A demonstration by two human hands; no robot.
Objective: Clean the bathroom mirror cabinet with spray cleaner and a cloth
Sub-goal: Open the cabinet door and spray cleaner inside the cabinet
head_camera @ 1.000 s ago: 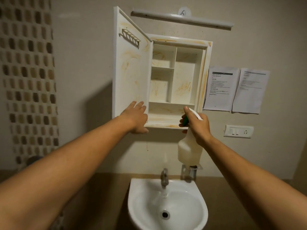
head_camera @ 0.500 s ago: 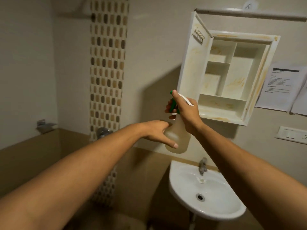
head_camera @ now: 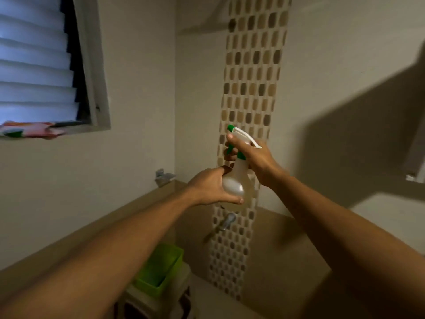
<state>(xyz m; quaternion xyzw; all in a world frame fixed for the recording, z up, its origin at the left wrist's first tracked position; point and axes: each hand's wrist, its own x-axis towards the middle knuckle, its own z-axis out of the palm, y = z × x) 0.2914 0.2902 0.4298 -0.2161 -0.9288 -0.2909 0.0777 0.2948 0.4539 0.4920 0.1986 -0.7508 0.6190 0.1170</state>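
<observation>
Two hands on one spray bottle [head_camera: 234, 183], held upright in mid-air. Right hand [head_camera: 255, 157] grips the bottle's neck under the white-and-green trigger head, fingers wrapped round. Left hand [head_camera: 213, 187] cups the bottle's rounded translucent body from the left, fingers curled under the base. Below-left of the bottle: green bin [head_camera: 161, 270] on a pale stand. Just under the bottle, further back: metal tap [head_camera: 226, 221] on the wall. Directly behind the bottle: vertical mosaic tile strip [head_camera: 253, 77]. Left of the bottle: small metal wall fitting [head_camera: 164, 177]. Far upper left of the bottle: louvred window [head_camera: 34, 65], colourful fabric [head_camera: 30, 130] on its sill.
</observation>
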